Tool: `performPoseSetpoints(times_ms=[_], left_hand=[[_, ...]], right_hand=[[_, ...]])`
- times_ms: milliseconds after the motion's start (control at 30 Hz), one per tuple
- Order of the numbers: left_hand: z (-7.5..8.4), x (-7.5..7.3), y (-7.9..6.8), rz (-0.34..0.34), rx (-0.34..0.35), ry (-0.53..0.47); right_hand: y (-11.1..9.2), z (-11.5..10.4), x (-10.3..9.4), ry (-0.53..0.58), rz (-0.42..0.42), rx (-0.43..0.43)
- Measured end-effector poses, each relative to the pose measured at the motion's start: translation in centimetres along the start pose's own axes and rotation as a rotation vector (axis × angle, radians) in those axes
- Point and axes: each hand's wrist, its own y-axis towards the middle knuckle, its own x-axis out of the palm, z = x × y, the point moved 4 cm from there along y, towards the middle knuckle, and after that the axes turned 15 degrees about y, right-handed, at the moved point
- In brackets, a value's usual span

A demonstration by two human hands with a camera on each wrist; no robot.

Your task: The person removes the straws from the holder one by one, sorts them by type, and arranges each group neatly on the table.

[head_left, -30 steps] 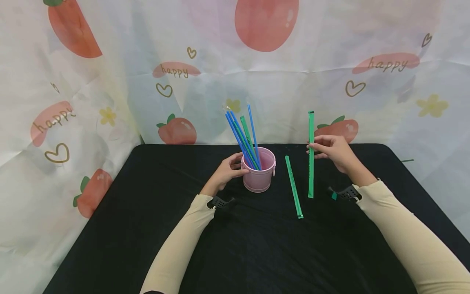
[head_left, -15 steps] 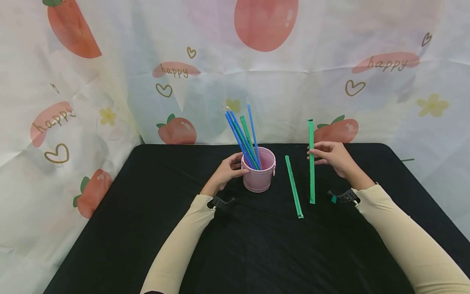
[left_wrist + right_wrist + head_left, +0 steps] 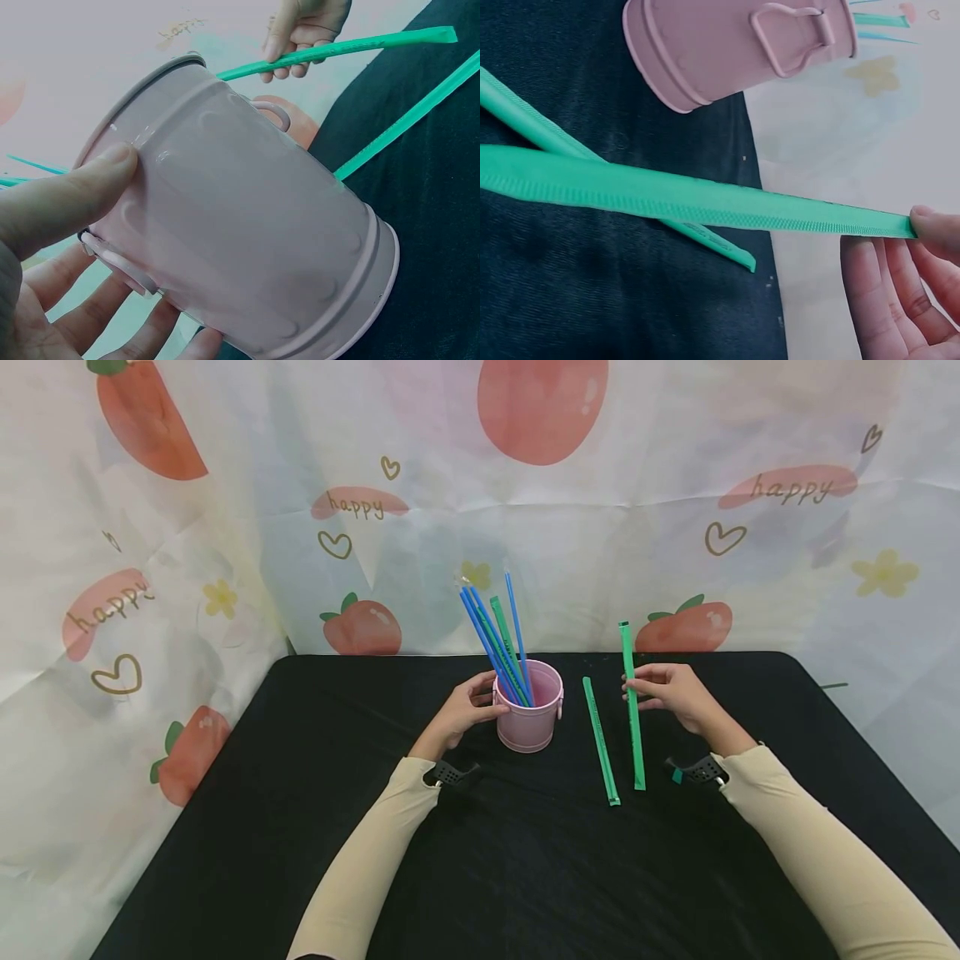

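My left hand (image 3: 465, 706) holds a pink metal bucket (image 3: 528, 728) from its left side; in the left wrist view the thumb (image 3: 97, 191) presses its wall and the fingers spread by its wire handle. Several blue straws (image 3: 480, 627) and green-wrapped straws (image 3: 502, 625) lean inside it. To the right, my right hand (image 3: 675, 693) pinches a green-wrapped straw (image 3: 632, 727) between thumb and fingers, nearly upright, its top tilted slightly left. Another green-wrapped straw (image 3: 600, 739) lies on the black cloth between the bucket and the held one.
A black cloth covers the table (image 3: 480, 868). Behind it hangs a pale curtain (image 3: 570, 552) printed with fruit, hearts and words. Each wrist wears a black strap, one showing by the right sleeve (image 3: 757, 777).
My right hand has come down and slightly toward me with the green-wrapped straw, whose top has tipped left. The left hand and bucket have stayed still.
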Motion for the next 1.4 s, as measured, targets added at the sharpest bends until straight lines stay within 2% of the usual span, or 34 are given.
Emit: performPoseSetpoints(times_ms=[267,667,1400], left_hand=[[0.0,0.0,0.0,0.003,-0.003,-0.003],[0.0,0.0,0.0,0.005,-0.009,-0.014],[0.1,0.1,0.1,-0.001,-0.014,-0.021]], right_hand=[[-0.1,0.9,0.2,-0.040,-0.011,0.035],[0.0,1.9,0.1,-0.044,-0.022,0.080],[1.0,3.3,0.1,-0.111,-0.009,0.108]])
